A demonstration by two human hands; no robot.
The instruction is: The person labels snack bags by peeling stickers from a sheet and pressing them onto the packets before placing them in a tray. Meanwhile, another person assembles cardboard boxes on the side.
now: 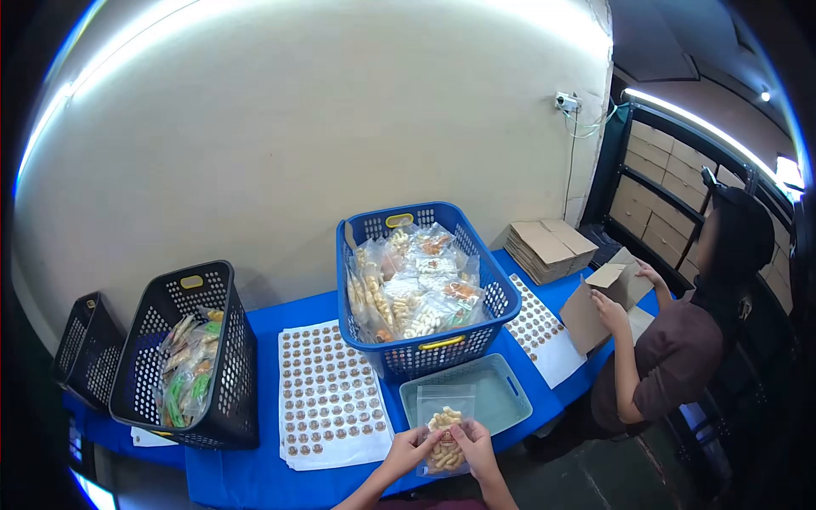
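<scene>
A clear plastic bag of pale, twisted snack pieces point(445, 464) is held upright between my two hands, over the near edge of a grey-green tray point(520, 408). My left hand point(411, 450) pinches the bag's left side. On the other side my right hand point(475, 444) grips it, thumb near a small round brown sticker point(446, 436) on the front. Left of my hands lie sheets of round brown stickers point(331, 395). Behind the tray, a blue basket point(425, 353) is heaped with similar snack bags point(416, 280).
A dark basket point(234, 365) with snack bags stands left, beside another dark basket point(89, 340). More sticker sheets point(552, 361) lie right, before flattened cardboard point(551, 251). At the right, a co-worker point(671, 357) holds a cardboard box point(586, 314). A blue cloth point(272, 319) covers the table.
</scene>
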